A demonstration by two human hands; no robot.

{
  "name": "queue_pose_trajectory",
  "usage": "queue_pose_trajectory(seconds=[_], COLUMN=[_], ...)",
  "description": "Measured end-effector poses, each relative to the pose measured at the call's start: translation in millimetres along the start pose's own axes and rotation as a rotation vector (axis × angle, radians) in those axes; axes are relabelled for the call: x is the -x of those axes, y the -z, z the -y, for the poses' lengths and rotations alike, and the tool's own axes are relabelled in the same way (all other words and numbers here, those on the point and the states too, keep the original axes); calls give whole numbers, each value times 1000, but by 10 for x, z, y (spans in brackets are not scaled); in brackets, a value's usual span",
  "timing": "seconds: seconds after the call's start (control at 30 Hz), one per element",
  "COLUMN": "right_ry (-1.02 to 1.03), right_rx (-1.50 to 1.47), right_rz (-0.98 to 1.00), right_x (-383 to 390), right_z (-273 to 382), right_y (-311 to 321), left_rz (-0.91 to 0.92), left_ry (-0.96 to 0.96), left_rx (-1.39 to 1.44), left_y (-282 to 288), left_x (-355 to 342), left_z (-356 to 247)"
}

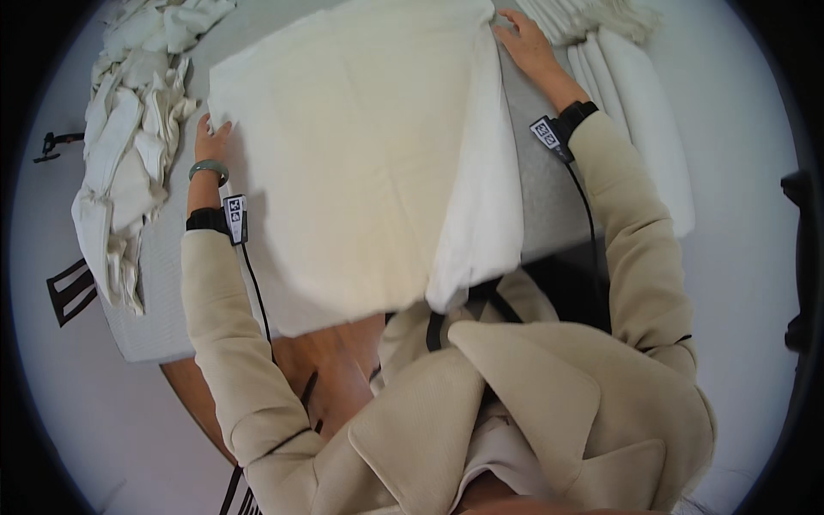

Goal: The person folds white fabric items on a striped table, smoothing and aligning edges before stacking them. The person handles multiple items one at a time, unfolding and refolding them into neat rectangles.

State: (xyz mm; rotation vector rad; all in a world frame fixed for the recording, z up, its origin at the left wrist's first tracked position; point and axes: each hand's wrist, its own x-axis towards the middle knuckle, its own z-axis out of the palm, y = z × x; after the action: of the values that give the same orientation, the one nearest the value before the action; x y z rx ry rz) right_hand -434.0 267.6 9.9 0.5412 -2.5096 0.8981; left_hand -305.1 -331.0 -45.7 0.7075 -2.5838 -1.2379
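Observation:
A large cream-white cloth (352, 154) lies spread over the grey-covered table, its right side forming a loose white fold that reaches down to the near edge. At the cloth's left edge, my left hand (212, 137) grips the fabric with thumb and fingers; a green bangle and a strapped device are on that wrist. Up by the far right corner, my right hand (528, 47) has its fingers apart and curved beside the cloth's edge, apparently touching it, with a strapped device on that wrist too.
Crumpled white fabrics (124, 172) lie along the table's left side. Folded white cloths (644, 146) and fringed fabric (584, 17) are at the right. The table (554, 215) has its near edge by my body, with wooden floor (339, 369) visible below. A dark chair part (69, 287) shows at left.

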Motion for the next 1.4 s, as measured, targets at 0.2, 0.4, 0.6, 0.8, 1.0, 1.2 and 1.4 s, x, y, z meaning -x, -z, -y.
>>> queue_pose_trajectory(seconds=[0.2,0.4,0.6,0.8,1.0,1.2,1.4], right_ry=[-204,401,466,374,1,-155,-340], right_rx=[-324,-220,37,-39,-87,-35,-84], right_rz=[609,669,867,597,405,546,750], right_x=[1585,2311,2198,2383,2976,3522,3427], right_z=[1409,2021,2058,1729,1104,792,791], right_y=[937,929,776,1330,2102,2263,2280], left_rz=[37,-436,-545,-507,-573,-317,-98], left_ry=[-177,-139,-85,51,16,118,252], left_rx=[-19,-171,-155,-131,214,239,227], left_y=[493,384,3,-68,10,236,343], left_x=[2152,4071,4462,4305,4425,4676,4557], left_z=[-147,-52,141,-6,63,290,345])
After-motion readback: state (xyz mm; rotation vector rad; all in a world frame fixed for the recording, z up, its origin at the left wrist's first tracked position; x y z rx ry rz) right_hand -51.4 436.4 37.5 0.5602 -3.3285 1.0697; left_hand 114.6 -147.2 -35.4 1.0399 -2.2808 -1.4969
